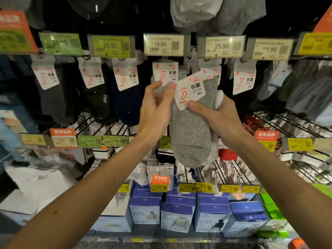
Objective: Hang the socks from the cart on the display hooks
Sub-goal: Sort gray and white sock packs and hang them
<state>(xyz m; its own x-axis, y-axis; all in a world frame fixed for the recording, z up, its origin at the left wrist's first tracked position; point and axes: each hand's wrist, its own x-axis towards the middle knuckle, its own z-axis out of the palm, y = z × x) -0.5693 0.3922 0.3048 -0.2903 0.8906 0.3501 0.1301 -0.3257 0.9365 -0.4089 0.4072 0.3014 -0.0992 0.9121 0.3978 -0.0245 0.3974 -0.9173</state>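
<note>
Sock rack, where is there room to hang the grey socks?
The long wire hooks on the right, above the orange sign, show bare fronts. The top row left of the grey socks hangs crowded, pack beside pack.

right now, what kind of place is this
Likely a shop's sock aisle: a row of price tags, carded socks hanging beneath them, and boxed clothing shelved below.

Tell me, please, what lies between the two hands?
Head view: grey socks with a white label card lie between the left hand and right hand.
</note>
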